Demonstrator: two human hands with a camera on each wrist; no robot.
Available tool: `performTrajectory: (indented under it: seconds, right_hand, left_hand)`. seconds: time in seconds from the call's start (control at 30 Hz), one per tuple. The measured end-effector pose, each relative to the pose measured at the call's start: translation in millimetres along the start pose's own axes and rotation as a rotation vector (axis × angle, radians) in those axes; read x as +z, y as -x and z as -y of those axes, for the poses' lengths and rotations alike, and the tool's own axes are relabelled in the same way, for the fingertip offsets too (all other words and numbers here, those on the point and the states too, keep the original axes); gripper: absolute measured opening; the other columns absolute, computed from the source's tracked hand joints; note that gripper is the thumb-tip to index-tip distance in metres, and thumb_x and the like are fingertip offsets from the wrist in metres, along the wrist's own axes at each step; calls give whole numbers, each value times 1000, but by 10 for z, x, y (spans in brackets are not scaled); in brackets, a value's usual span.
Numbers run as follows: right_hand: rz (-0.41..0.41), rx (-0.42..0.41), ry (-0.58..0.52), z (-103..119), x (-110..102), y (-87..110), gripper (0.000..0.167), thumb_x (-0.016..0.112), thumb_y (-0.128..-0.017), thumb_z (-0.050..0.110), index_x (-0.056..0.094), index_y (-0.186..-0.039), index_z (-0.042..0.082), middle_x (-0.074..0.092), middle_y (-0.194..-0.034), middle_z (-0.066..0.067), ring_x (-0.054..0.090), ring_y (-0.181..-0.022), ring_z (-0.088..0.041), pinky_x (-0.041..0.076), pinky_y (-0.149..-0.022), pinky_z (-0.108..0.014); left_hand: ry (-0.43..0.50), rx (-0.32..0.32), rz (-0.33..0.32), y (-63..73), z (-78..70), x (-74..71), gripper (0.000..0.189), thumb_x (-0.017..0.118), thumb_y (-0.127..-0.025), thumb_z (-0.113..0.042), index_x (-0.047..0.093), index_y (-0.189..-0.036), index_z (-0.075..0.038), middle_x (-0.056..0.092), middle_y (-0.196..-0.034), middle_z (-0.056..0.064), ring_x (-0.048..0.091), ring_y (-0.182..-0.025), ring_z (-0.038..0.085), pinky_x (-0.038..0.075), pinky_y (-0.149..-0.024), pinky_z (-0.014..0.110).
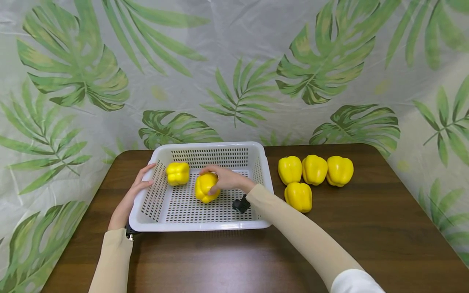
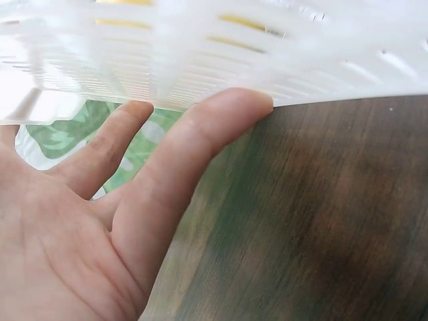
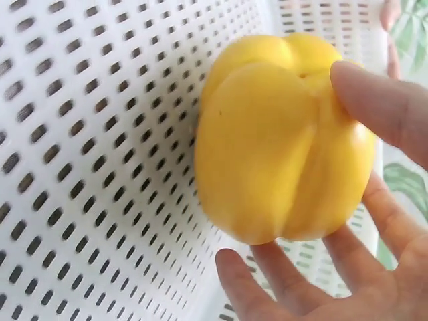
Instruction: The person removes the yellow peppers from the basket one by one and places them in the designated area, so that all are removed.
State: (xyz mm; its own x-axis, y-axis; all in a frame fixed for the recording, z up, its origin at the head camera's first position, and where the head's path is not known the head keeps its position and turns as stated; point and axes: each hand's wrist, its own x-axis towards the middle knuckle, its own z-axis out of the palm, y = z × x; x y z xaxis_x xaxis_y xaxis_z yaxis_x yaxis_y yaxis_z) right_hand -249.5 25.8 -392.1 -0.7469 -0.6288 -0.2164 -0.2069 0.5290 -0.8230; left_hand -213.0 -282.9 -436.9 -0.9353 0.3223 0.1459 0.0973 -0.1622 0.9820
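Inside a white perforated plastic basket point(image 1: 205, 224), my right hand point(image 1: 228, 179) grips a yellow bell pepper point(image 1: 202, 189). In the right wrist view the thumb lies on one side of this pepper point(image 3: 267, 147) and the fingers curl round the other, close to the perforated basket surface point(image 3: 73, 167). A second yellow bell pepper point(image 1: 178, 173) sits to its left in the basket. My left hand point(image 1: 129, 200) is at the basket's left side. In the left wrist view, its extended thumb point(image 2: 194, 134) touches the basket's outer wall point(image 2: 180, 60).
Several more yellow bell peppers point(image 1: 314, 169) stand on the dark wooden table point(image 1: 366, 228), right of the basket. One pepper point(image 1: 298, 197) is in front of the others. A leaf-patterned cloth point(image 1: 242, 73) hangs behind the table. A small black device point(image 1: 241, 204) is at my right wrist.
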Motion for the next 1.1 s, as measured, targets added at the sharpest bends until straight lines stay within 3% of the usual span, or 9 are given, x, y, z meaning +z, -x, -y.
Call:
performTrajectory:
  seconds: [0.23, 0.47, 0.63, 0.87, 1.1]
  right_hand:
    - [-5, 56, -13, -28, -1, 22, 66, 71, -77, -2, 52, -136, 22, 41, -144, -8, 41, -124, -26, 32, -103, -47]
    - [33, 100, -152, -57, -2, 23, 57, 70, -83, 7, 52, -135, 23, 46, -132, -9, 50, -94, -23, 47, -71, -42]
    - [42, 130, -181, -42, -9, 41, 57, 70, -85, 11, 49, -136, 24, 45, -128, -8, 50, -91, -22, 49, -66, -34]
    - [31, 149, -270, -41, 24, 46, 62, 70, -81, 2, 48, -136, 22, 46, -125, -11, 51, -99, -26, 52, -77, -42]
    - [-1, 135, -364, -78, 17, 16, 65, 69, -78, -2, 48, -136, 19, 46, -124, -15, 52, -98, -28, 51, -79, -51]
  left_hand:
    - [11, -20, 7, 13, -3, 7, 52, 31, -98, -3, 38, -140, -34, 20, -140, 11, 52, -110, 13, 51, -81, 32]
    - [8, -27, 9, 14, -2, 6, 52, 32, -98, -4, 38, -140, -34, 20, -140, 11, 53, -109, 14, 52, -81, 33]
    - [5, -8, 16, -1, 8, 1, 53, 31, -98, -3, 39, -139, -35, 16, -141, 15, 53, -108, 14, 52, -80, 33]
    - [30, 26, 22, -11, 25, -12, 56, 30, -96, 1, 42, -138, -34, 23, -137, 9, 54, -109, 13, 52, -80, 31]
    - [29, -15, 15, 2, 9, -6, 54, 31, -97, -2, 38, -140, -34, 18, -142, 12, 53, -111, 14, 51, -82, 33]
